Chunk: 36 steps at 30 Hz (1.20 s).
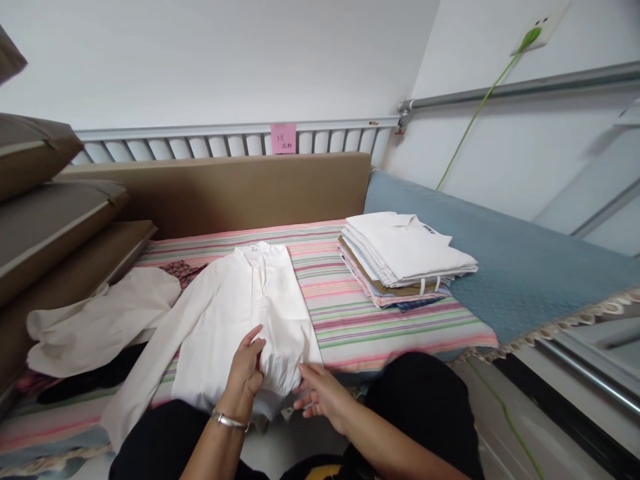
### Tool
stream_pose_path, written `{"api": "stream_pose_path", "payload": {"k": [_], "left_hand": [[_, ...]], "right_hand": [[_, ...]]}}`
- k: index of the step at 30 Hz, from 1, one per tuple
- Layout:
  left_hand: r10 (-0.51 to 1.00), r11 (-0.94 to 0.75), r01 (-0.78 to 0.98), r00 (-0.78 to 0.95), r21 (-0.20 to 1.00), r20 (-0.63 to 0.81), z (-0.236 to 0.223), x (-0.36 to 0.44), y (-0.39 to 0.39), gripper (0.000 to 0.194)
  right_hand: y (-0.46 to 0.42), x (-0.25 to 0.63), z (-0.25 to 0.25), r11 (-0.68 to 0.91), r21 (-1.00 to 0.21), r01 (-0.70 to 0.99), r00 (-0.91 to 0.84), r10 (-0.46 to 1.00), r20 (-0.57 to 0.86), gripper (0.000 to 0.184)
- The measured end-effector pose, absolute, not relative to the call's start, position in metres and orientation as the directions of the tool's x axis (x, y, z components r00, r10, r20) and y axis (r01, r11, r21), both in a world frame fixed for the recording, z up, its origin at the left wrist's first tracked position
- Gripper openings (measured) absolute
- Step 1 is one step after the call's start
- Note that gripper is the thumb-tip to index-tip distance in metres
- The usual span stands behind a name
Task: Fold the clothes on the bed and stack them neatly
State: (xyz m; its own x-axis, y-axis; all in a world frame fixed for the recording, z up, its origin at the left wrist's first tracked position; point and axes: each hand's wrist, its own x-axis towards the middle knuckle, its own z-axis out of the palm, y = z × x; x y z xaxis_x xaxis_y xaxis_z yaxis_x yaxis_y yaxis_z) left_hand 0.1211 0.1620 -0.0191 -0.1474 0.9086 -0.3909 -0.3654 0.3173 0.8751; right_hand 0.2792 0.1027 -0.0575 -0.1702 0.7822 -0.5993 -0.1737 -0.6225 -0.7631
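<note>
With our left hand [244, 368] we touch the folded-in sleeve [283, 350] of a white shirt [215, 337]; the thumb and the index finger are near each other, but we cannot tell if cloth is pinched between them. Our right hand [330, 395] has its fingers loosely bent, with the index fingertip at the gathered cuff end of this sleeve; also here we cannot tell how firm is the grip. The shirt lies flat at the front edge of the striped cloth [345, 330], its collar toward the back edge, its other sleeve stretched to the front left. Left of it are a crumpled white garment [113, 320] and a black cloth [97, 379], beside the piled cushions [55, 213]. Near the right edge stands a stack of folded clothes [407, 250]. Along the back edge stands a brown board [260, 190].
</note>
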Motion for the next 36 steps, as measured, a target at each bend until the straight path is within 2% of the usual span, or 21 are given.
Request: {"api": "stream_pose_path", "payload": {"k": [2, 4, 10, 13, 16, 19, 21, 23, 29, 36], "left_hand": [[0.887, 0.355, -0.437, -0.122, 0.826, -0.446, -0.019, 0.120, 0.162, 0.046], [0.870, 0.371, -0.478, -0.122, 0.796, -0.478, -0.019, 0.118, 0.163, 0.048], [0.859, 0.364, -0.555, -0.110, 0.748, -0.500, -0.020, 0.121, 0.163, 0.045], [0.870, 0.369, -0.540, -0.086, 0.757, -0.486, -0.022, 0.125, 0.163, 0.052], [0.885, 0.347, -0.561, -0.068, 0.752, -0.460, -0.023, 0.125, 0.166, 0.051], [0.889, 0.353, -0.558, -0.049, 0.751, -0.455, -0.022, 0.122, 0.170, 0.050], [0.890, 0.362, -0.553, -0.036, 0.750, -0.455, -0.021, 0.121, 0.172, 0.049], [0.892, 0.362, -0.556, -0.026, 0.748, -0.451, -0.022, 0.121, 0.175, 0.049], [0.895, 0.344, -0.548, -0.053, 0.763, -0.442, -0.027, 0.121, 0.179, 0.049], [0.907, 0.300, -0.523, -0.103, 0.798, -0.409, -0.025, 0.117, 0.181, 0.045]], "right_hand": [[0.102, 0.275, -0.063, -0.618, -0.707, -0.343, -0.193, 0.783, -0.591, 0.029], [0.107, 0.276, -0.062, -0.601, -0.705, -0.377, -0.191, 0.795, -0.576, 0.028], [0.130, 0.293, -0.039, -0.481, -0.868, -0.121, -0.076, 0.876, -0.475, 0.022], [0.124, 0.298, -0.038, -0.486, -0.873, 0.025, -0.049, 0.872, -0.487, 0.015], [0.108, 0.298, -0.048, -0.549, -0.820, 0.163, -0.070, 0.823, -0.564, 0.014], [0.093, 0.293, -0.064, -0.626, -0.761, 0.173, -0.142, 0.748, -0.648, 0.020], [0.090, 0.288, -0.074, -0.659, -0.741, 0.133, -0.196, 0.715, -0.671, 0.028], [0.092, 0.282, -0.081, -0.678, -0.728, 0.098, -0.222, 0.698, -0.680, 0.029], [0.107, 0.265, -0.084, -0.657, -0.746, 0.109, -0.117, 0.737, -0.666, 0.013], [0.108, 0.285, -0.055, -0.532, -0.823, 0.201, -0.031, 0.836, -0.548, 0.014]]}}
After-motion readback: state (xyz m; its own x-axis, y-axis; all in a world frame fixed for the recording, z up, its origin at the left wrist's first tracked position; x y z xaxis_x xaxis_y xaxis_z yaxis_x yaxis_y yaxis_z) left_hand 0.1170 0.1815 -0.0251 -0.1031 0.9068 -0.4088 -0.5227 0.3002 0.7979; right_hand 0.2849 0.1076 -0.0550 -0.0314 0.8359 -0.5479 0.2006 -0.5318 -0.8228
